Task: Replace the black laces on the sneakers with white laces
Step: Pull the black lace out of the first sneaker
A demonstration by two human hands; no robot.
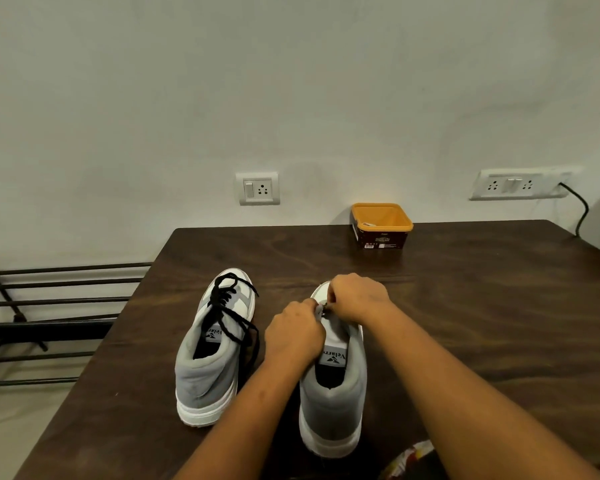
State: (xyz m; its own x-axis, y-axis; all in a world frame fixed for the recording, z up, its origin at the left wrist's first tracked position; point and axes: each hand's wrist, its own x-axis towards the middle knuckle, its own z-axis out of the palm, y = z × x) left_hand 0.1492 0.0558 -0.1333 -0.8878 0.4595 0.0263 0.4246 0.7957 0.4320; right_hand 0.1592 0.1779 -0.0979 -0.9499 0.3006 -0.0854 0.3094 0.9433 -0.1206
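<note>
Over worktop (465,306), at right sneaker (333,393) forefoot | both forearms reach forward | left hand (293,332): fingers curled, pinching its lacing edge | right hand (357,297): fingers curled, pinching same spot

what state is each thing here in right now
laced sneaker: upright on the table
black lace: threaded but loose, ends trailing
other sneaker: upright, no lace visible over its tongue
left hand: fingers curled, pinching at the other sneaker's front eyelets
right hand: pinching at the same spot
orange tub: open, no lid
wall socket: nothing plugged in
double socket: black cable leaves its right end
</note>
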